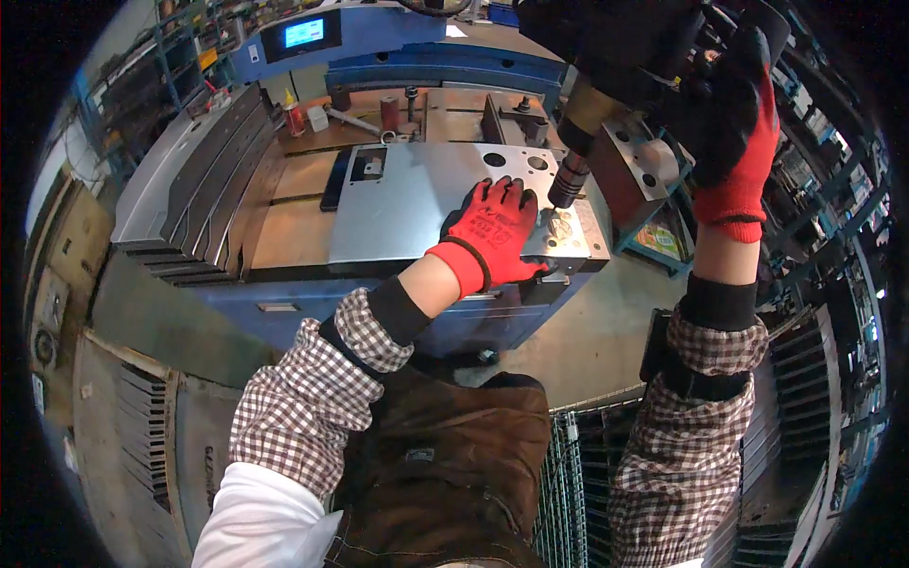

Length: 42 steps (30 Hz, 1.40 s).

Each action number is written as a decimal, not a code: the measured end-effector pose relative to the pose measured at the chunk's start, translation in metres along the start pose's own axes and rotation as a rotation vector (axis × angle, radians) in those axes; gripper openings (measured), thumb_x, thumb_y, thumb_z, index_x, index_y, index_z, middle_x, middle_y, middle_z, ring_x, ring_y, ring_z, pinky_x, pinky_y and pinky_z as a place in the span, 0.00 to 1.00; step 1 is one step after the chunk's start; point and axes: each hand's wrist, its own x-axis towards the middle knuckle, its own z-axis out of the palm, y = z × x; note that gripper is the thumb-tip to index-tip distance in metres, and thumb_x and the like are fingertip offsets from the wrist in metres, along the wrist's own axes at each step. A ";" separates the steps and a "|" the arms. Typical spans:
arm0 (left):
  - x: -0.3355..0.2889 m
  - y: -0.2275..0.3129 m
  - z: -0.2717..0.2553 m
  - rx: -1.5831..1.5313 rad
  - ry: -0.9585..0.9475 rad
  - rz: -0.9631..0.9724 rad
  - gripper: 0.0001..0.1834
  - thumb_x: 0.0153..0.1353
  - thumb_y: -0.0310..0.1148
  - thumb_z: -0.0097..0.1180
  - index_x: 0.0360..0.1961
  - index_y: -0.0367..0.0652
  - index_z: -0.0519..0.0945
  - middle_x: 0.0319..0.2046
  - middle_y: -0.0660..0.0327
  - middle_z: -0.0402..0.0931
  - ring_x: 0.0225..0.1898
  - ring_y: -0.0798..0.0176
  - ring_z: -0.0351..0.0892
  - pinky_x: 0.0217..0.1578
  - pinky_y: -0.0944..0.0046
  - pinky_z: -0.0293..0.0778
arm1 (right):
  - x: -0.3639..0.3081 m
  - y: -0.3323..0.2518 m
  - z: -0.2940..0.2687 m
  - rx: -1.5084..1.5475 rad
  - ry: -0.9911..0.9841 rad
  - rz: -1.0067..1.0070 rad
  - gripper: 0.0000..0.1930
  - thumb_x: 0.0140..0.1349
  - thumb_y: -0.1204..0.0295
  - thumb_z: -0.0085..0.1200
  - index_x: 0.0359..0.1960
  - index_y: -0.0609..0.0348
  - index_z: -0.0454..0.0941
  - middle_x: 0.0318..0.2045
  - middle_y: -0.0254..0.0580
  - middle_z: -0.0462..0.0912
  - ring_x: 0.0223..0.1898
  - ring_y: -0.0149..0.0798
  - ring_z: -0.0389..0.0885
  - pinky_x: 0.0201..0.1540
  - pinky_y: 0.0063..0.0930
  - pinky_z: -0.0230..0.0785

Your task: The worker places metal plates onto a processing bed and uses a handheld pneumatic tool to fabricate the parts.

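My left hand (492, 227), in a red glove with dark fingertips, lies spread on a flat grey sheet-metal plate (393, 213). Its thumb reaches toward the plate's front edge. Holes and a square cutout show along the far part of the plate. Just right of the fingers, a dark drill chuck (570, 180) points down at the plate's right end, where shiny patches (561, 225) show. My right hand (743, 151) is raised beside the dark machine head (615, 47), closed round what looks like a dark handle (767, 28). Its fingers partly blend into the dark background.
Several bent metal panels (204, 189) stand stacked at the worktable's left. Behind the plate are a red bottle (294, 115), a hammer (355, 120) and a clamp block (516, 118). A blue machine with a lit screen (304, 33) stands behind. Shelving (833, 189) lines the right.
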 end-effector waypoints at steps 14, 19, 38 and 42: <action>-0.002 -0.001 -0.001 0.008 -0.035 -0.035 0.54 0.52 0.68 0.61 0.69 0.39 0.65 0.68 0.42 0.63 0.71 0.41 0.59 0.71 0.40 0.52 | -0.031 0.013 0.009 0.086 0.151 -0.054 0.21 0.73 0.62 0.53 0.62 0.60 0.72 0.53 0.41 0.79 0.53 0.39 0.79 0.57 0.35 0.72; 0.008 0.005 -0.008 -0.017 -0.069 -0.012 0.54 0.51 0.68 0.61 0.68 0.37 0.66 0.67 0.42 0.63 0.71 0.42 0.59 0.71 0.40 0.52 | -0.148 0.118 0.011 0.548 0.261 0.721 0.19 0.74 0.64 0.49 0.62 0.58 0.71 0.52 0.43 0.80 0.50 0.38 0.80 0.53 0.34 0.73; 0.004 0.002 0.002 0.000 0.017 -0.015 0.54 0.48 0.67 0.64 0.67 0.37 0.67 0.66 0.43 0.64 0.70 0.42 0.60 0.71 0.40 0.52 | -0.238 0.125 0.041 -0.045 -0.518 0.263 0.26 0.60 0.77 0.55 0.63 0.64 0.74 0.59 0.52 0.79 0.60 0.49 0.78 0.63 0.37 0.69; -0.002 -0.003 0.004 0.000 0.031 -0.033 0.54 0.48 0.67 0.64 0.67 0.37 0.67 0.66 0.43 0.64 0.70 0.42 0.60 0.71 0.40 0.52 | -0.230 0.108 0.064 0.350 -0.309 0.902 0.22 0.69 0.68 0.51 0.61 0.65 0.75 0.58 0.47 0.80 0.59 0.42 0.79 0.63 0.35 0.68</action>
